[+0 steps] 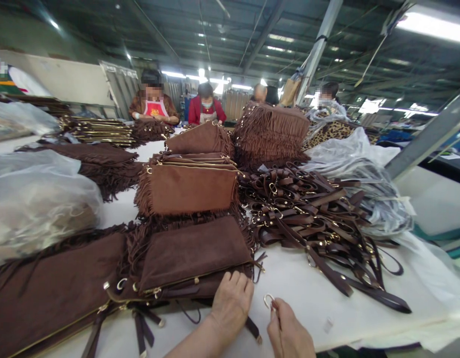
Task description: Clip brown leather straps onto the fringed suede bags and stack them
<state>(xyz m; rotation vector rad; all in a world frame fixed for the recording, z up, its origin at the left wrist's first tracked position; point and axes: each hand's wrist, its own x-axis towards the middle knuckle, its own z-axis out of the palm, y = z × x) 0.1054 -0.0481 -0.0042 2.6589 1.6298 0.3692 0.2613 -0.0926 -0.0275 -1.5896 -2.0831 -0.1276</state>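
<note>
L hand flat on suede bag; R fingers pinch clasp.

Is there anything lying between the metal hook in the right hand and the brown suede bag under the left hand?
Nothing visible does. The right hand holds the metal hook above the bare white table, close beside the left hand, which rests on the near edge of the brown suede bag.
</note>
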